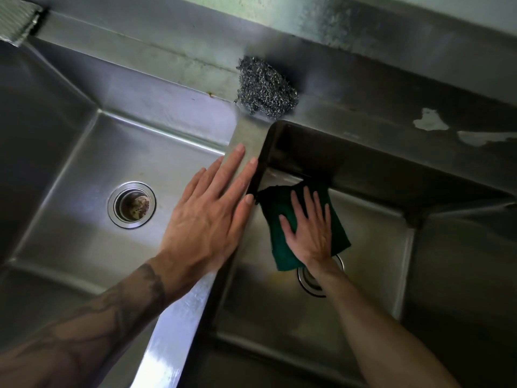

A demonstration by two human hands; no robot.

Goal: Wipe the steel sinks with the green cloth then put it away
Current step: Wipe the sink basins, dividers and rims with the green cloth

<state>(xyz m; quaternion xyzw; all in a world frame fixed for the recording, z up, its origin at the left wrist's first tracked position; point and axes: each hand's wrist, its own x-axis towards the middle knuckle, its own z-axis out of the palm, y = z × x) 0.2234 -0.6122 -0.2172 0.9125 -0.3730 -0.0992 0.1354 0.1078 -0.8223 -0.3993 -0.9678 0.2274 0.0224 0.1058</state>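
Observation:
Two steel sinks lie side by side, the left sink (84, 169) and the right sink (377, 247), split by a narrow steel divider (249, 135). The green cloth (279, 219) lies flat on the floor of the right sink, near its left wall. My right hand (307, 233) presses on the cloth with straight, spread fingers. My left hand (212, 211) rests flat on the divider, fingers straight and pointing away from me. The right sink's drain (310, 281) is partly hidden under my right wrist and the cloth.
A steel wool scourer (265, 89) sits on the back ledge, just behind the divider. The left sink's round drain (131, 205) lies open in its floor. A steel backsplash (363, 32) runs along the back. Patches of worn surface (430, 119) mark the ledge at right.

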